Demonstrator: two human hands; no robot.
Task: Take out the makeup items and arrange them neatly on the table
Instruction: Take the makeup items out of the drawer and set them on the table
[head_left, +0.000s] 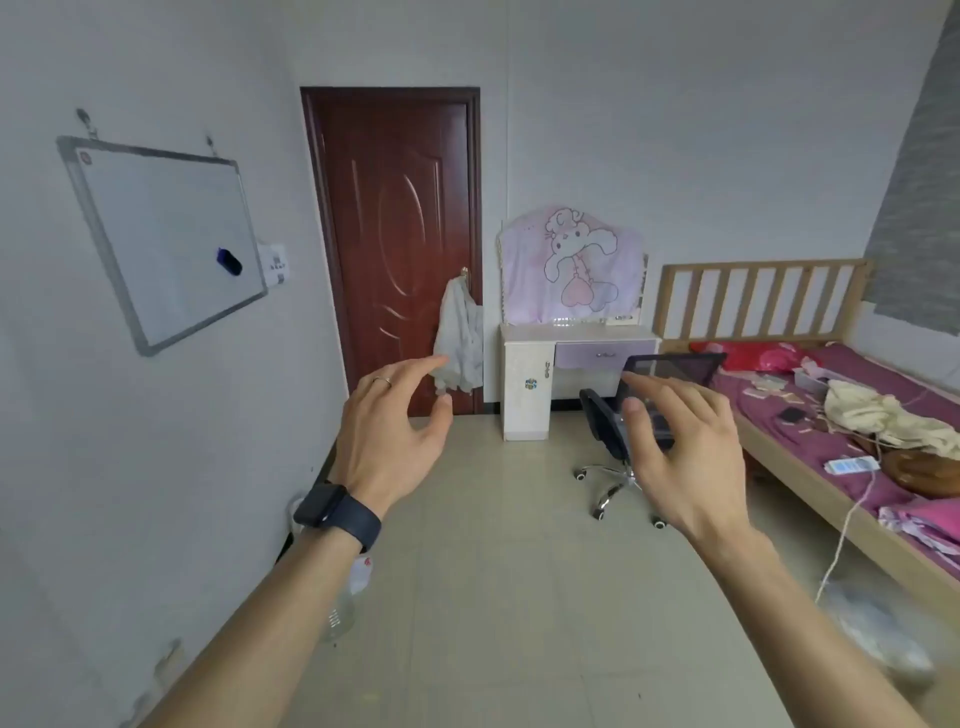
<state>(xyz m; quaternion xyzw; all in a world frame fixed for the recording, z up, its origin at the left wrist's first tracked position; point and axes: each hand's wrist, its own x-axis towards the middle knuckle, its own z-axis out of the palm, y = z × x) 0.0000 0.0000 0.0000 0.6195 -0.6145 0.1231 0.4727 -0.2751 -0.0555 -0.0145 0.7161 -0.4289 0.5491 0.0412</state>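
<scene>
Both my hands are raised in front of me in mid-air, holding nothing. My left hand, with a ring and a dark watch on the wrist, has relaxed, slightly bent fingers. My right hand is spread with loose fingers. Across the room stands a white dressing table with a lilac drawer; its mirror is covered by a pink cartoon cloth. No makeup items are visible.
A black swivel chair stands before the dressing table, partly behind my right hand. A bed with purple sheets and clutter runs along the right. A brown door with hanging white clothing is at the back. A whiteboard hangs on the left wall.
</scene>
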